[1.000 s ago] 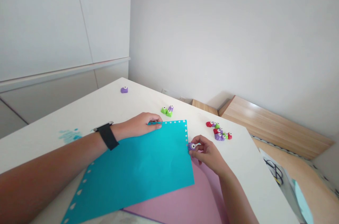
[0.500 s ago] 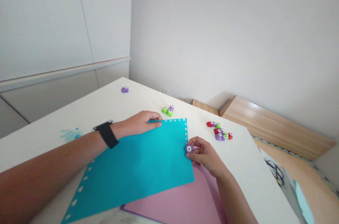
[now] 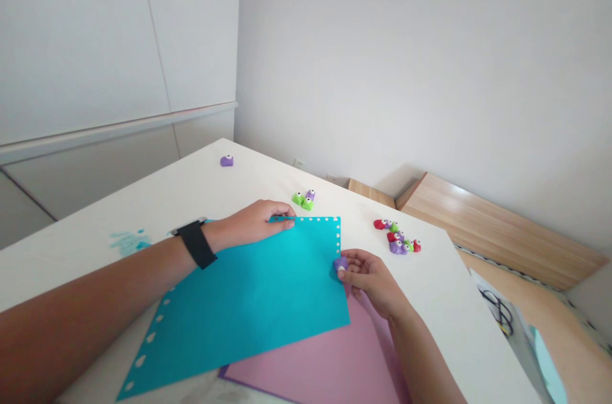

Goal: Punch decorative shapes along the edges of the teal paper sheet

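Note:
A teal sheet of paper [image 3: 258, 289] has small shapes punched along its left, top and upper right edges. My left hand [image 3: 270, 219], with a black watch on the wrist, pinches the sheet's top edge between thumb and fingers. In my right hand [image 3: 370, 280] is a purple craft punch [image 3: 340, 266], gripped at the sheet's right edge just below the last punched holes. My thumb lies over the punch's white button. Beneath the sheet, pink paper [image 3: 315, 369] shows at the lower right.
Two green punches and a purple one [image 3: 304, 200] stand beyond the sheet. Several red, purple and green punches [image 3: 398, 238] cluster at the right. A lone purple punch [image 3: 226, 161] sits near the far corner. Teal paper bits [image 3: 129, 242] lie left on the white table [image 3: 191, 184].
The purple punch has tilted, and my right thumb now covers its button, whose star mark showed before. The sheet's top right corner has shifted slightly. My left hand keeps its pinch.

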`<action>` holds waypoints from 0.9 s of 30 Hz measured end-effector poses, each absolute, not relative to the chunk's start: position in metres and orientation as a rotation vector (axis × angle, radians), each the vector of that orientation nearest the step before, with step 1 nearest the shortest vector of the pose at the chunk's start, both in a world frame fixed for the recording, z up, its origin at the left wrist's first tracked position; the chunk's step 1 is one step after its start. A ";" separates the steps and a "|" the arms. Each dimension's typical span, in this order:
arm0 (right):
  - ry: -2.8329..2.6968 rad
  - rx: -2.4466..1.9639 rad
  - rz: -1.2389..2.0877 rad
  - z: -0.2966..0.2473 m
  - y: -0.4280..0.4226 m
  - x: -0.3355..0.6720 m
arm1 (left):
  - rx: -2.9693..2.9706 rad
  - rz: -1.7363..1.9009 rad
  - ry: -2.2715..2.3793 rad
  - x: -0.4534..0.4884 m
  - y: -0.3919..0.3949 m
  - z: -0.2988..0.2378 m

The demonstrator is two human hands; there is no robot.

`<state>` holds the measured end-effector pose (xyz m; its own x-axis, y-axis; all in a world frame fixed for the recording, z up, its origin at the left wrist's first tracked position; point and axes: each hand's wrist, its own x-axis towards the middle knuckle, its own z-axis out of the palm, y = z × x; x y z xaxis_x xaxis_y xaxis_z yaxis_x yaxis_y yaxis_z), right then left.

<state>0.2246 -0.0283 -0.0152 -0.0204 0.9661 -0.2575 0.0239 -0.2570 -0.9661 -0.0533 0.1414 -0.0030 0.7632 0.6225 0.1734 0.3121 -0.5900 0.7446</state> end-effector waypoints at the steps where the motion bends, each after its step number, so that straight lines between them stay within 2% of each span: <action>1: -1.119 -1.418 1.410 -0.016 -0.028 0.224 | 2.225 0.546 0.697 -0.053 0.141 -0.003; 27: -1.103 -1.339 1.373 -0.016 -0.027 0.224 | 2.172 0.610 0.689 -0.054 0.140 0.005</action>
<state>0.2239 -0.0268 -0.0159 -0.0125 0.9795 -0.2010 -0.0149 -0.2011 -0.9794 -0.0542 0.1397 0.0050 0.7400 0.6420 0.2007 0.2772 -0.5630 0.7786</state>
